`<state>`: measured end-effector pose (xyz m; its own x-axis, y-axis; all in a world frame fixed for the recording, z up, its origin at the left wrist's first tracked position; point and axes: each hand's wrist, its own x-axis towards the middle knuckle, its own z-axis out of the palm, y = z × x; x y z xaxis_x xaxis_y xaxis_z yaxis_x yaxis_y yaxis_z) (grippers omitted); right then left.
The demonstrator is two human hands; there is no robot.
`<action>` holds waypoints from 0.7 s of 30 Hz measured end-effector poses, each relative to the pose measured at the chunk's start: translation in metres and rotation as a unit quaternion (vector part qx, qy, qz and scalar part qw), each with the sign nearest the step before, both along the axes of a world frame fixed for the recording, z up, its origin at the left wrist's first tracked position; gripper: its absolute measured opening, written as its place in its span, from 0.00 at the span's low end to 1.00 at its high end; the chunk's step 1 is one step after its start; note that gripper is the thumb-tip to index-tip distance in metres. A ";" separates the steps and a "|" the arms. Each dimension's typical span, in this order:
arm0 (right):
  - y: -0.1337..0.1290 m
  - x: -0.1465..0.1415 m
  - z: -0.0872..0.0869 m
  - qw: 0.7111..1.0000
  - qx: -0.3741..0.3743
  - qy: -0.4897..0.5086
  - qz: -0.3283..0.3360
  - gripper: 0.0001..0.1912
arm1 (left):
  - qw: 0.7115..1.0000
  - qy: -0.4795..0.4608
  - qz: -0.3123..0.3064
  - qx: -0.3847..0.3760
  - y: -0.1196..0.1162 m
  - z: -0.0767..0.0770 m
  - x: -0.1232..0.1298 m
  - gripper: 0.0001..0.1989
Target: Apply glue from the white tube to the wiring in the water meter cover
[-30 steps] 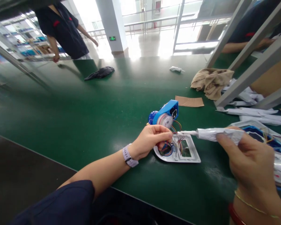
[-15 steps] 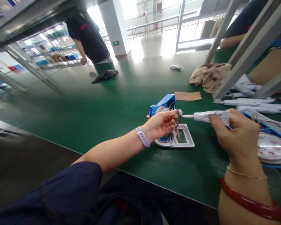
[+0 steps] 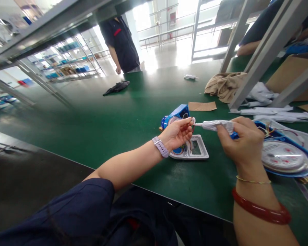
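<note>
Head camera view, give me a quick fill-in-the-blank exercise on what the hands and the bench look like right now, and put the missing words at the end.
1. The right hand holds a tube coloured ____.
2. The nozzle of that tube points toward the ____ hand.
3. The dark red bangle is worn on the ____ wrist.
4. The tabletop is coloured ____.

Missing words: white; left; right; green.
</note>
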<state>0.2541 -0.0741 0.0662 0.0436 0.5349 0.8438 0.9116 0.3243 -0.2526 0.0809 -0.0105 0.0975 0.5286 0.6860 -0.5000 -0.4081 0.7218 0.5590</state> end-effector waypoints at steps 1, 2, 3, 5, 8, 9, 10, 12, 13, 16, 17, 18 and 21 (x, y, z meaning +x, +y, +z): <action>0.000 -0.001 0.000 1.000 0.002 -0.005 0.002 0.14 | 1.000 -0.002 0.003 -0.002 0.000 0.000 0.000 0.13; 0.000 -0.003 0.000 1.000 0.005 -0.013 0.003 0.14 | 1.000 -0.003 0.006 -0.004 0.000 0.001 0.001 0.13; 0.000 -0.005 0.000 1.000 0.010 -0.024 0.003 0.14 | 1.000 -0.003 0.009 -0.006 0.000 0.002 0.001 0.13; 0.000 -0.007 0.000 0.998 0.026 -0.055 0.000 0.14 | 1.000 -0.004 0.013 -0.009 0.000 0.002 0.002 0.12; -0.001 -0.006 0.001 0.995 0.048 -0.092 -0.010 0.14 | 1.000 -0.004 0.017 -0.019 0.000 0.002 0.004 0.12; -0.002 -0.005 0.001 0.994 0.052 -0.096 -0.011 0.14 | 1.000 -0.004 0.018 -0.022 0.000 0.002 0.005 0.12; -0.002 -0.004 0.002 0.994 0.054 -0.098 -0.012 0.14 | 1.000 -0.004 0.019 -0.024 0.000 0.001 0.005 0.12; -0.003 -0.002 0.003 0.994 0.053 -0.097 -0.010 0.14 | 0.999 -0.006 0.021 -0.025 0.000 0.001 0.006 0.11; -0.003 -0.001 0.003 0.994 0.053 -0.098 -0.008 0.15 | 0.999 -0.009 0.021 -0.025 0.000 0.000 0.006 0.11; -0.001 -0.002 0.003 0.993 0.054 -0.106 0.000 0.14 | 0.999 -0.016 0.018 -0.024 0.001 0.001 0.006 0.12; -0.001 -0.003 0.002 0.993 0.053 -0.107 0.003 0.14 | 0.999 -0.018 0.017 -0.024 0.001 0.001 0.006 0.13; 0.000 -0.004 0.001 0.993 0.051 -0.108 0.004 0.14 | 0.999 -0.020 0.015 -0.024 0.001 0.001 0.005 0.13; 0.001 -0.007 -0.001 0.992 0.049 -0.117 -0.002 0.13 | 0.999 -0.031 0.012 -0.021 0.001 0.002 0.005 0.14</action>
